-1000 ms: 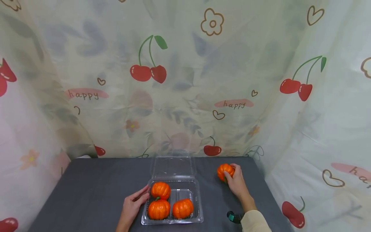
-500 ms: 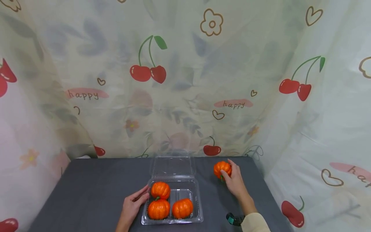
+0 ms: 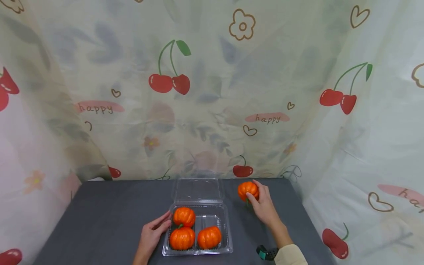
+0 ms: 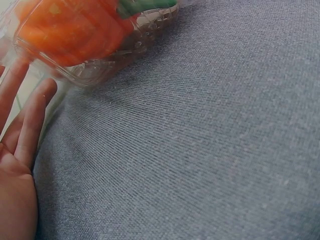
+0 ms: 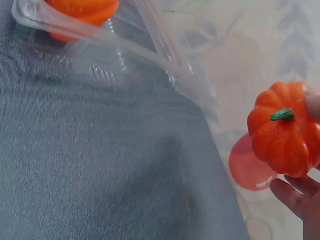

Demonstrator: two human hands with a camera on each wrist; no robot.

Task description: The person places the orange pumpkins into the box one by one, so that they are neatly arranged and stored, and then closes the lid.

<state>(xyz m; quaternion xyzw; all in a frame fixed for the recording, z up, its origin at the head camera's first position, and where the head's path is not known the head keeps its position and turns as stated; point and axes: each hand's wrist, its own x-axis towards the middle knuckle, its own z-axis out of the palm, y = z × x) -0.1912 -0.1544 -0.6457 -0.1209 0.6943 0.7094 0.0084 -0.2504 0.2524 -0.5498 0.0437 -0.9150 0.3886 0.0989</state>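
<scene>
My right hand (image 3: 264,207) grips a small orange pumpkin (image 3: 246,190) between thumb and fingers, to the right of a clear plastic clamshell container (image 3: 229,230). Seen from the right wrist, this pumpkin (image 5: 280,135) shows its green stem and hangs above the table. Three more orange pumpkins lie in the container: one at back left (image 3: 184,216), one at front left (image 3: 182,239), one at front right (image 3: 209,237). The back right space bares its ribbed floor. At the container's left wall rest the extended fingers of my left hand (image 3: 151,233); the left wrist view shows fingertips right at the plastic.
The container's transparent lid (image 3: 198,189) stands raised at its back. A dark grey cloth (image 3: 109,221) covers the table, and a patterned curtain (image 3: 205,129) encloses it on three sides. A black band with a green patch (image 3: 266,253) is by the right wrist.
My right hand has carried the pumpkin leftward and slightly farther back, bringing it closer to the container. The left hand, the container and the three pumpkins in it have stayed in place.
</scene>
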